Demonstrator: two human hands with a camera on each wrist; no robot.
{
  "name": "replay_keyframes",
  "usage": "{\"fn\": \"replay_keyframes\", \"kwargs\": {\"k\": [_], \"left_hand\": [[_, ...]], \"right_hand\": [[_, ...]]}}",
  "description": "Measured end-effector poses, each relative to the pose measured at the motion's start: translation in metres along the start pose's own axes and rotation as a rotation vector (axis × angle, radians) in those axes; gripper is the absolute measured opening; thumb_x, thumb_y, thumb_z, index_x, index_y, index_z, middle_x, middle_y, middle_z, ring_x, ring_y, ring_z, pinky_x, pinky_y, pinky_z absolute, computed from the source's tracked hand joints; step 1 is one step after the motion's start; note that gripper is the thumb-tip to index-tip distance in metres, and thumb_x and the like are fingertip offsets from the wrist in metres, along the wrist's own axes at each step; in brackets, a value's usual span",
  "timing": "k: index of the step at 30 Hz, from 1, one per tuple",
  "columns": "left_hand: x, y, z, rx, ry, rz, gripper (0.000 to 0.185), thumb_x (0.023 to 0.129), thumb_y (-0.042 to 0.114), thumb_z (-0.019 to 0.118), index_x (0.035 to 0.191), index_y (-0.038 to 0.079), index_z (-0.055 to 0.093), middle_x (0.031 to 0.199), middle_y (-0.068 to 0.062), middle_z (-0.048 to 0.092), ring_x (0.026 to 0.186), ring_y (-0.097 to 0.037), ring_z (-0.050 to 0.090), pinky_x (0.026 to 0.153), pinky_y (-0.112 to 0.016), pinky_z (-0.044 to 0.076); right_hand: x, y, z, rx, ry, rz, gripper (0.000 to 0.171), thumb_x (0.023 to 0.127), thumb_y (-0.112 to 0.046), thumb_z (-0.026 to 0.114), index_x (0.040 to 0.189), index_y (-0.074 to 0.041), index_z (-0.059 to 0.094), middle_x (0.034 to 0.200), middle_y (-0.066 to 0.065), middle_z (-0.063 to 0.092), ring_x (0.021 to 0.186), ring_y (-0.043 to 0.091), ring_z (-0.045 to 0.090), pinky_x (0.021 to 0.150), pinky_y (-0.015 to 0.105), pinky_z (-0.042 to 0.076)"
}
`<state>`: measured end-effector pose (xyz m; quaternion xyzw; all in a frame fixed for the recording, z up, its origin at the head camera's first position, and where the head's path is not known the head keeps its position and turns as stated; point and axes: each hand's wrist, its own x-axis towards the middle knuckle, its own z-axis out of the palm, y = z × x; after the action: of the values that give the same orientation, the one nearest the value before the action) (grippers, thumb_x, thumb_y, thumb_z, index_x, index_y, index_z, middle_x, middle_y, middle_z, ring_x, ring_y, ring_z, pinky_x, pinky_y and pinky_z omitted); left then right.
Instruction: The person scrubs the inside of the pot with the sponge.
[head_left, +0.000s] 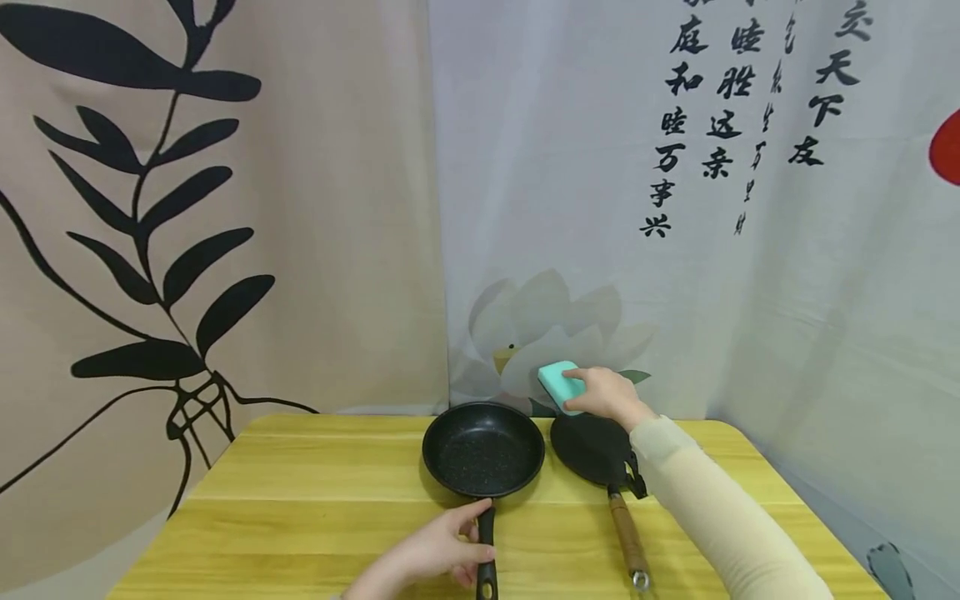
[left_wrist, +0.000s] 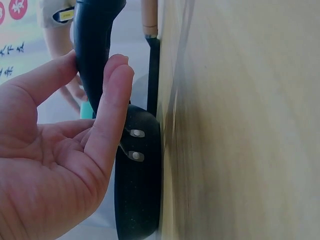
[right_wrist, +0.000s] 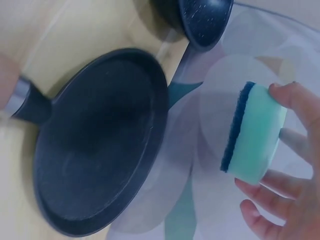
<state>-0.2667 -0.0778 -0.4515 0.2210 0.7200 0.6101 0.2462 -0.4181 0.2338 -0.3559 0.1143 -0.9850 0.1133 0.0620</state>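
My left hand (head_left: 442, 546) pinches the black handle (head_left: 487, 533) of a round frying pan (head_left: 483, 450), index finger near the pan's base and thumb lower down. In the left wrist view, riveted brackets (left_wrist: 136, 133) join that handle to the dark pan wall. My right hand (head_left: 603, 393) holds a mint-green sponge (head_left: 561, 385) between thumb and fingers, raised over the far table edge. A dark scouring layer (right_wrist: 238, 127) covers the sponge's side away from the palm. Below and nearer lies a shallow flat black pan (head_left: 588, 450) with a wooden handle (head_left: 627, 533).
Both pans stand side by side on a yellow wood-grain table (head_left: 315, 500). A printed cloth backdrop (head_left: 360, 208) with leaves, a lotus and writing hangs right behind the far edge. A small black piece (head_left: 636, 479) shows between the flat pan and the right sleeve (head_left: 720, 508).
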Motion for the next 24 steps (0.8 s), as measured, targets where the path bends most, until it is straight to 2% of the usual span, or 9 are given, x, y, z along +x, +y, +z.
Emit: {"fn": "replay_keyframes", "kwargs": {"k": [6,13,18,24], "left_hand": [[-0.001,0.001,-0.001,0.016,0.0,-0.01,0.071,0.091,0.008,0.068,0.148,-0.008,0.029,0.086,-0.012,0.057,0.059,-0.013,0.061,0.053,-0.028,0.056],[0.0,-0.001,-0.003,0.013,-0.002,-0.01,0.072,0.091,0.009,0.068,0.148,-0.007,0.029,0.085,-0.011,0.058,0.058,-0.013,0.061,0.052,-0.027,0.056],[0.0,-0.001,-0.003,0.025,0.006,-0.015,0.071,0.091,0.009,0.068,0.149,-0.006,0.03,0.085,-0.011,0.059,0.059,-0.014,0.061,0.052,-0.027,0.055],[0.001,0.0,-0.003,0.031,0.01,-0.013,0.071,0.091,0.009,0.069,0.148,-0.006,0.03,0.085,-0.011,0.059,0.059,-0.015,0.061,0.052,-0.028,0.055]], "right_hand": [[-0.003,0.017,0.001,0.021,0.012,0.022,0.067,0.08,-0.039,0.072,0.141,-0.019,0.054,0.133,0.019,0.056,0.084,0.025,0.055,0.062,0.04,0.047],[-0.007,0.036,-0.002,0.027,0.001,0.057,0.069,0.08,-0.039,0.071,0.142,-0.016,0.052,0.135,0.023,0.052,0.094,0.03,0.058,0.066,0.044,0.049],[-0.01,0.052,-0.009,0.057,-0.028,0.084,0.07,0.081,-0.037,0.07,0.144,-0.014,0.049,0.136,0.026,0.051,0.091,0.029,0.062,0.066,0.043,0.051],[-0.016,0.068,-0.022,0.075,-0.033,0.089,0.07,0.084,-0.035,0.069,0.145,-0.008,0.046,0.136,0.03,0.048,0.102,0.037,0.058,0.075,0.05,0.049]]}}
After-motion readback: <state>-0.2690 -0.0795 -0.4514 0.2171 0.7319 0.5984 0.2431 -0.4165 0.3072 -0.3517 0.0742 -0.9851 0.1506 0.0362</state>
